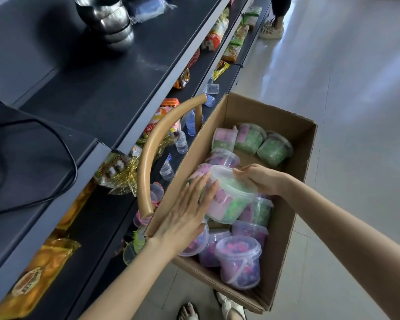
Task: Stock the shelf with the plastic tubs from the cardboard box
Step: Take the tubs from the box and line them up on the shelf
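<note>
green tub (229, 202) was over cardboard box (252, 109) | right hand (259, 181) gripped its lid rim | left hand (185, 211) lay flat, fingers straight, against its side

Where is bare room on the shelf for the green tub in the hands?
The top shelf is bare between the steel bowls and the black object. The lower shelves are crowded with snack packs and water bottles. In the cardboard box, a small bare patch lies beside the far green tubs.

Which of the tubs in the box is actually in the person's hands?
The green-filled tub with the pink label. It is the only one raised and tilted, with the right hand gripping its lid rim and the left hand flat against its side.
</note>
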Demonstrator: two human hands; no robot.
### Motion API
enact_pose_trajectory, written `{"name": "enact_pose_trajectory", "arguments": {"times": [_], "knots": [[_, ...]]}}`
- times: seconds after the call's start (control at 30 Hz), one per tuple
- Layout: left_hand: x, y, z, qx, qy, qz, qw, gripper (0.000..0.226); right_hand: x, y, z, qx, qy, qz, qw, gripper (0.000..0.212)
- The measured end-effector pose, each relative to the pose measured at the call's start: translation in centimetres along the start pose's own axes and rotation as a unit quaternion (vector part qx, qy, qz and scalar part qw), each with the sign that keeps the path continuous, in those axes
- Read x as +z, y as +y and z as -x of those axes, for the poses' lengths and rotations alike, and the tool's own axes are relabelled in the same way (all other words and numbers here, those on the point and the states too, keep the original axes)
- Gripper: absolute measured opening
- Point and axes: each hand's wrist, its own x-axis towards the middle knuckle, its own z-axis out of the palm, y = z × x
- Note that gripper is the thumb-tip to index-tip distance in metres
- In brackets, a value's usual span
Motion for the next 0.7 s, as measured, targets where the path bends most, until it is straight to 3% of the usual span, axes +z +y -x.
{"name": "enact_pose_trajectory", "arguments": {"times": [0.13, 0.27, 0.43, 0.53, 0.6, 0.7], "knots": [[-0.2, -0.3, 0.3, 0.021, 0.031, 0.087, 0.995, 0.12, 0.5, 0.2, 0.1, 0.073, -0.101, 0.008, 0.992, 0.022], [-0.1, 0.0, 1.4, 0.028, 0.032, 0.131, 0.99, 0.107, 2.3, 1.4, 0.5, 0.129, -0.118, 0.054, 0.983, 0.027], [0.5, -1.2, 3.2, 0.008, 0.024, 0.234, 0.972, 0.09, 4.6, 2.8, 0.2, 0.121, -0.142, 0.031, 0.982, 0.015], [0.2, -2.7, 4.0, -0.039, 0.032, 0.243, 0.969, 0.095, 5.1, 2.4, -1.0, 0.111, -0.179, -0.029, 0.977, 0.029], [-0.3, -4.0, 4.5, -0.065, 0.048, 0.22, 0.972, 0.101, 4.9, 2.0, -2.1, 0.081, -0.138, -0.041, 0.986, 0.037], [-1.9, -5.5, 4.9, -0.118, 0.063, 0.182, 0.974, 0.107, 3.9, 2.0, -3.8, -0.028, 0.042, 0.032, 0.998, 0.04]]}}
